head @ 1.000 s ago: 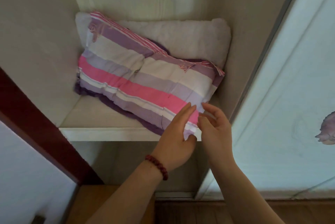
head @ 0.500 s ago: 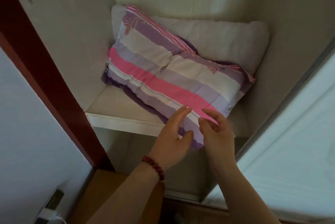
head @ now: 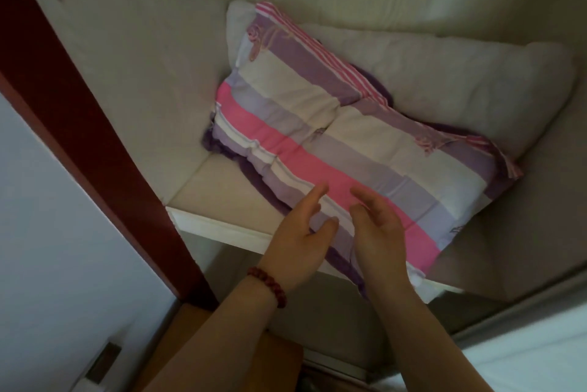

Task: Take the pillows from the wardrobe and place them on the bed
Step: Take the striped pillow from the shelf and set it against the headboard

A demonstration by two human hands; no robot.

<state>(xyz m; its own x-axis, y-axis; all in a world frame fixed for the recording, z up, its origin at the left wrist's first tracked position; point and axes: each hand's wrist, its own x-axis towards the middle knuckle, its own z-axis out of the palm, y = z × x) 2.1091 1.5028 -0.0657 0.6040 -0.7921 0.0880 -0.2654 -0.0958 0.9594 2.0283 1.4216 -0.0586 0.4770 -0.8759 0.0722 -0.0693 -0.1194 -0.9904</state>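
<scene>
Both your hands were open, gripping nothing: left hand w/ a bead bracelet, right hand beside it, fingers spread at the striped pillow's near edge, lower center. Pillow lay on the wardrobe shelf, center frame, leaning on a white pillow behind, upper right.

Soft cloth on matt painted board.

The striped pillow is woven cotton-like cloth, matt and lightly creased, with a frilled purple hem. Behind it the white pillow looks plush and slightly fuzzy. The shelf and wardrobe wall are smooth, matt, cream-painted board; the door frame is dark red with a faint sheen. The bracelet is dull red-brown beads, seemingly wood.
</scene>
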